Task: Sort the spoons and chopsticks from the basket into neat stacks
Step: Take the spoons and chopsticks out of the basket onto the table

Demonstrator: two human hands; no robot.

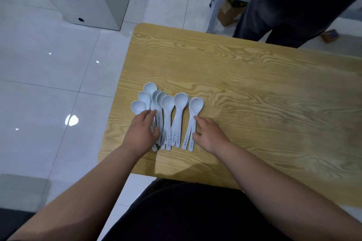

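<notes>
Pale blue spoons point(168, 115) fanned on wooden table point(254, 84), near left edge. Left hand point(142, 130) rests on leftmost cluster, fingers point(148, 114) relaxed, no grip. Right hand point(208, 135) loosely spread, fingertips point(195, 118) touching rightmost pair's handles.

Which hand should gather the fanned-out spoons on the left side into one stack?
Probably the left hand: its fingers lie over the fanned spoons' handles. The right hand touches the rightmost pair, with the middle spoons in between.
</notes>
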